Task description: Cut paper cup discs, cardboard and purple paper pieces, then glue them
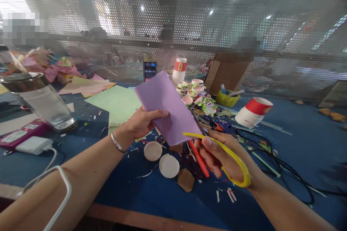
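My left hand [146,121] grips a folded sheet of purple paper [169,104], thumb lying on top of it. The sheet is tilted up above the table. Close to its lower right corner, my right hand [217,148] is closed round a curved yellow strip [238,169]. The strip loops past the thumb and palm, and one end reaches in front of the purple paper; its exact kind is unclear. Just under my right fingers is a red-handled tool [199,158]; whether they touch it I cannot tell. Round white discs [169,166] and a brown cardboard piece [186,179] lie below the paper.
Left stand a glass of water [50,101], a purple power strip [24,135] and green paper [116,101]. Decorated paper cups [197,88], stacked cups [255,112], a cardboard box [227,72] and black cables [276,158] occupy the right. Scraps litter the blue table [130,202].
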Demonstrator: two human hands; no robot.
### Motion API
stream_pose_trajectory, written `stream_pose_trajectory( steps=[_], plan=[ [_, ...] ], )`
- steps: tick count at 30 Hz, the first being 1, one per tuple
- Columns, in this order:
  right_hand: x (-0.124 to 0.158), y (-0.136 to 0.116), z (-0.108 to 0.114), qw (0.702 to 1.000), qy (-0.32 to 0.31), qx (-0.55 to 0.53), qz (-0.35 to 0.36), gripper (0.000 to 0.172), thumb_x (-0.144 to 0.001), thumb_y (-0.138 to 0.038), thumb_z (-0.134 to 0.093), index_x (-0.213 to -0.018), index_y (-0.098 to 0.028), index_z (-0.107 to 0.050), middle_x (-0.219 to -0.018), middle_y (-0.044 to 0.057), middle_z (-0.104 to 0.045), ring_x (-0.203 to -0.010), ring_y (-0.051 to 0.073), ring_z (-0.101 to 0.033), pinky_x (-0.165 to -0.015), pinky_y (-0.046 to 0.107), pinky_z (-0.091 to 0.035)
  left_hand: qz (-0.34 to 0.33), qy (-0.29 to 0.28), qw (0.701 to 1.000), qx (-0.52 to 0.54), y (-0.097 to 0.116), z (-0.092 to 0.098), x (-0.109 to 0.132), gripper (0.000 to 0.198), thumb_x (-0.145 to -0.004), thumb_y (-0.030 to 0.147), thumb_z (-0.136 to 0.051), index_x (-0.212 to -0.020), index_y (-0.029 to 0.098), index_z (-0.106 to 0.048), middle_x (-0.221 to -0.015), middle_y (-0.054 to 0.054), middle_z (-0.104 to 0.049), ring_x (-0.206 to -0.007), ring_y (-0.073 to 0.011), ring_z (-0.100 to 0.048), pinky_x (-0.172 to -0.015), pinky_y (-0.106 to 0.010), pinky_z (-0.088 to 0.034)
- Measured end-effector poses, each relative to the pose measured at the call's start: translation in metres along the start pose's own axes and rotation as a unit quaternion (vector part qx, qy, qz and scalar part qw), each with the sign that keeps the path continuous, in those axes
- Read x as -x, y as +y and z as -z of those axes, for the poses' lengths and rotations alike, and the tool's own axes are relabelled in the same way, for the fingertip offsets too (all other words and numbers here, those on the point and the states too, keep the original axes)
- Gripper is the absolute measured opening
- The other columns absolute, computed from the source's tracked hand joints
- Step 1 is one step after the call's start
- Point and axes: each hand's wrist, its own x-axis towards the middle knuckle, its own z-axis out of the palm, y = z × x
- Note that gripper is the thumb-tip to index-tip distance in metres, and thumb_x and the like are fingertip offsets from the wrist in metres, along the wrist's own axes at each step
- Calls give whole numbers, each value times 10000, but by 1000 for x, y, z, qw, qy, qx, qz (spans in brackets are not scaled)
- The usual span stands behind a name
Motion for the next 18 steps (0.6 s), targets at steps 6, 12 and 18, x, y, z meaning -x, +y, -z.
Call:
stream_pose_trajectory(
  steps=[6, 12, 18],
  plan=[
    [0, -2, -1, 1000, 14, -6, -13, 515, -916, -690, -544, -819, -184, -548, -447, -96, -440, -296, 52, -386, -343, 179, -272, 7, -18, 1000, -14, -1, 1, 0, 366, -581, 169, -922, -899, 140, -743, -884, -49, -766, -788, -183, -690, -749, -295, -568],
    [0, -4, -1, 999, 22, 21, -27, 567, -880, -732, -549, -815, -169, -589, -408, -96, -419, -283, 63, -375, -345, 197, -276, -4, -3, 1000, -25, 2, 0, 1, 368, -577, 151, -908, -900, 135, -732, -851, -53, -758, -759, -189, -685, -755, -319, -567],
    [2, -5, 0, 999, 16, 42, -21, 524, -905, -689, -560, -775, -181, -567, -395, -90, -428, -297, 56, -384, -358, 182, -273, 2, -2, 1000, -20, 2, 1, 0, 380, -560, 136, -903, -892, 143, -720, -817, -34, -737, -717, -178, -661, -733, -323, -552]
  ],
)
